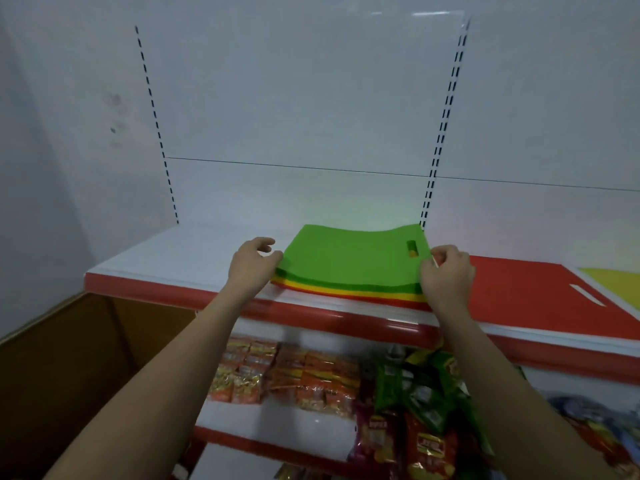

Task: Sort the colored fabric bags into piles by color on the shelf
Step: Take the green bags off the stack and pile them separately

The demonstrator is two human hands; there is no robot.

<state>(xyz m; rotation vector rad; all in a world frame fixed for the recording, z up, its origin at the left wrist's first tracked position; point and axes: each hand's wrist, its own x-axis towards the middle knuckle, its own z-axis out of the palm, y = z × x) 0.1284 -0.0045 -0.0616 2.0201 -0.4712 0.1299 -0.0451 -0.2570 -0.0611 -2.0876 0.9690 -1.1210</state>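
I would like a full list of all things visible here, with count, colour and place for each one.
mixed stack of bags: one stack, green on top, yellow and red edges below, middle of the top shelf.
red bag: one, flat on the shelf, right of the stack.
yellow bag: one, partly cut off at the right edge.
top shelf: one, white with red front edge.
snack packets: many, orange, red, green, on the lower shelf.
left hand: at the stack's left corner.
right hand: pinches the stack's right edge.
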